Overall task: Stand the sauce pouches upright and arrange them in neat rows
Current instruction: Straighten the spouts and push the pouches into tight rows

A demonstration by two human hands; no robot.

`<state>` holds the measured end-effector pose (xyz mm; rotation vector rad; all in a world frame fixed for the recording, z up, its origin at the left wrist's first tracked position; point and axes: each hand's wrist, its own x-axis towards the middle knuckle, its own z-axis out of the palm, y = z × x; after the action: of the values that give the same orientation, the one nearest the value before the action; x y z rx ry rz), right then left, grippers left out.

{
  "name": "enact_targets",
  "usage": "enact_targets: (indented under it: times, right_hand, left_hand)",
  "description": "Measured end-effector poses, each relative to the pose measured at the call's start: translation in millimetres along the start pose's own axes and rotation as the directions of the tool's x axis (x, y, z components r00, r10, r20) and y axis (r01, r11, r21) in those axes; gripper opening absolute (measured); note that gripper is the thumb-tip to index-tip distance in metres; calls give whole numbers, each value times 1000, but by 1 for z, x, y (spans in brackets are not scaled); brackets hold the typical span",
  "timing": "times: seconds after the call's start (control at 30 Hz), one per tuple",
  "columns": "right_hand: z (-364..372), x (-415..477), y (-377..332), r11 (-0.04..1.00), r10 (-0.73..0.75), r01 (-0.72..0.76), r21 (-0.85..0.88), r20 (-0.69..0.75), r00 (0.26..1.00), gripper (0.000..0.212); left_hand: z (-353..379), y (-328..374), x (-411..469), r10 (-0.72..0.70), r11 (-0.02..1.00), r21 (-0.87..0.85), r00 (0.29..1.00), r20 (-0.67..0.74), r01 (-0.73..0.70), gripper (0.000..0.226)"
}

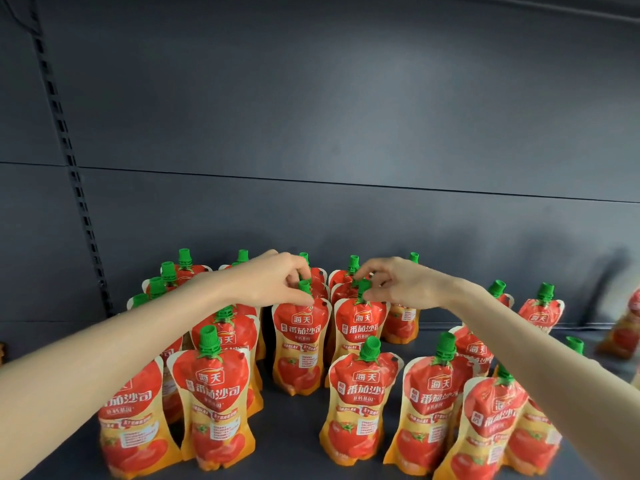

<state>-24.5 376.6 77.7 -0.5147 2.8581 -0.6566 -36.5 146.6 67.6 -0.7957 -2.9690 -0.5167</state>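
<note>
Nearest, five sauce pouches stood upright on the dark shelf. Each was sealed by a green cap and had tomatoes printed on its front. A bare strip of shelf ran between the second and third. Behind them, the left hand pinched the cap of the left-held pouch, and the right hand pinched that of the right-held pouch just beside it. More pouches crowded behind, too overlapped to count. A blurred pouch stood well apart at the right edge, before the back panel.
</note>
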Motion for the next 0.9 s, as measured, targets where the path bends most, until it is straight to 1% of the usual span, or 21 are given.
enact_targets:
  times: [0.07, 0.13, 0.2, 0.27, 0.33, 0.4, 0.47, 0.53, 0.63, 0.7, 0.8, 0.9]
  right_hand:
    - [-5, -9, 3, 998, 8, -3, 56, -83, 997, 31]
    - [-11, -23, 9, 995, 16, 1, 100, -167, 986, 24]
    - [-15, -41, 14, 992, 1, 26, 121, -215, 977, 17]
    - [-15, -59, 19, 987, -26, 57, 152, -203, 979, 13]
    - [-14, -77, 22, 981, -42, 68, 182, -140, 989, 13]
    - [-10, -91, 25, 980, -42, 52, 193, -60, 997, 18]
    - [-6, -100, 30, 989, -31, 35, 140, -28, 999, 27]
    - [-5, -105, 34, 997, -37, 39, 61, -36, 999, 33]
    - [-2, -110, 34, 998, -60, 60, -9, -69, 996, 31]
    - [0, -112, 30, 996, -88, 85, -37, -82, 993, 30]
    - [4, -109, 19, 988, -143, 136, -80, -94, 985, 33]
    - [11, -97, 6, 978, -166, 153, -139, -87, 982, 41]
  left_hand:
    - [-6, 3, -6, -7, 1000, -23, 994, -111, 4, 38]
    - [-10, 10, -16, 8, 998, -62, 978, -206, -21, 32]
    - [-10, 24, -27, 47, 990, -117, 970, -238, -77, 27]
    - [-3, 43, -37, 79, 976, -181, 972, -220, -120, 25]
    - [12, 62, -43, 100, 959, -245, 979, -175, -142, 28]
    - [31, 74, -48, 100, 943, -303, 986, -133, -136, 34]
    - [51, 83, -51, 71, 937, -333, 990, -119, -107, 40]
    - [69, 89, -53, 20, 927, -369, 990, -138, -70, 39]
    - [88, 97, -58, -47, 903, -427, 975, -219, -52, 20]
    - [89, 99, -64, -92, 900, -434, 958, -271, -37, 10]
    - [81, 94, -74, -141, 907, -421, 949, -282, 10, 5]
    - [75, 87, -83, -173, 924, -379, 946, -275, 59, 5]
